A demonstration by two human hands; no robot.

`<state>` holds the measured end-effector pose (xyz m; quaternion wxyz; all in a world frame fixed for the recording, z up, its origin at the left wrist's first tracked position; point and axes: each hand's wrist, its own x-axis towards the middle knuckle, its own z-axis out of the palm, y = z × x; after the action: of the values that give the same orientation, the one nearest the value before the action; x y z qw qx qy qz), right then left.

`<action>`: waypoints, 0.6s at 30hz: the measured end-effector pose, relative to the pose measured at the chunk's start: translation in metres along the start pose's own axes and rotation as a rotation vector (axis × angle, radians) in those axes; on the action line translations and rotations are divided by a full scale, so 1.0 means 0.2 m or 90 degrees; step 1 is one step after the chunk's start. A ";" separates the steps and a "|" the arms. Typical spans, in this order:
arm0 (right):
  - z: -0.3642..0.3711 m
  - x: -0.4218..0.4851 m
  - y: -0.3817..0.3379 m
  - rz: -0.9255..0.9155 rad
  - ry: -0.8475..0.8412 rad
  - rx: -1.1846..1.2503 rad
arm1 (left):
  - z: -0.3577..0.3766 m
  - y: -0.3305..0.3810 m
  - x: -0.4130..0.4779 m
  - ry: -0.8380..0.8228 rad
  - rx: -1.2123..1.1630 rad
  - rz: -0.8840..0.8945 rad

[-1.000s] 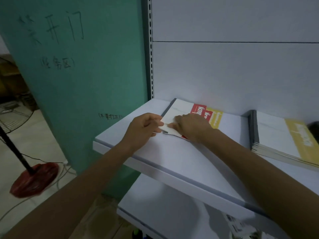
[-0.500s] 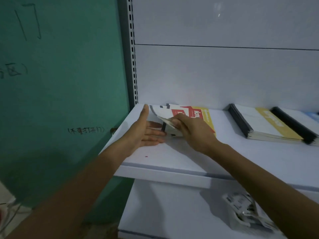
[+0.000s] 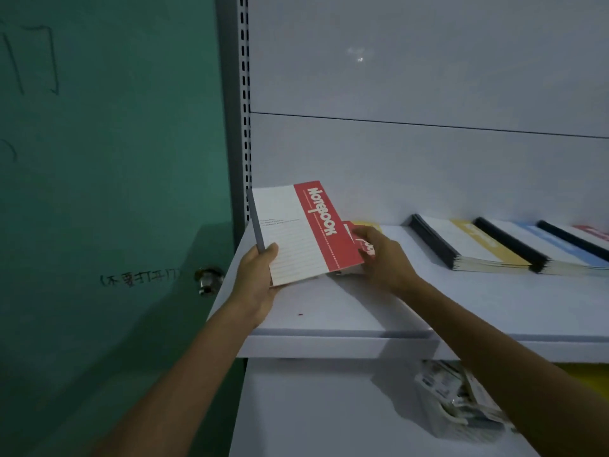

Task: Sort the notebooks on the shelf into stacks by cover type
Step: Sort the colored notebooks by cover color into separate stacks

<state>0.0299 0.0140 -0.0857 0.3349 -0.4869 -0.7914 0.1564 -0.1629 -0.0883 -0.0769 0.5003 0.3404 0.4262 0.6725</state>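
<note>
My left hand (image 3: 260, 278) grips a red-banded notebook (image 3: 296, 232) by its lower left corner and holds it tilted up above the left end of the white shelf (image 3: 346, 311). Beneath it lies another red notebook (image 3: 366, 248) on top of a yellow-banded one (image 3: 365, 224). My right hand (image 3: 379, 255) rests on that red notebook, fingers curled over its edge. Further right on the shelf sit a yellow-banded stack (image 3: 474, 242), a blue-banded stack (image 3: 540, 245) and a red-banded stack (image 3: 593, 232) at the frame's edge.
A green door (image 3: 108, 159) with a round knob (image 3: 207, 278) stands just left of the shelf. A slotted grey upright (image 3: 242, 110) runs up the shelf's left side. On the lower shelf lies a plastic-wrapped packet (image 3: 458, 404).
My left hand, which lay flat on the shelf, now grips the top red notebook and has lifted it up and to the left. My right hand has moved onto the red notebook underneath.
</note>
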 end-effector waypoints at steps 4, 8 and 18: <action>0.04 -0.07 -0.06 -0.099 -0.144 -0.011 | -0.01 -0.01 0.01 0.004 -0.014 0.007; 0.03 -0.07 -0.04 -0.164 -0.133 -0.223 | -0.02 -0.01 0.02 0.017 -0.060 0.000; -0.13 -0.16 -0.06 0.057 0.089 0.083 | -0.03 -0.01 0.02 0.049 -0.131 0.011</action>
<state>0.0492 -0.0211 -0.0720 0.4128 -0.5088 -0.7318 0.1877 -0.1692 -0.0858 -0.0818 0.5098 0.2647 0.3707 0.7298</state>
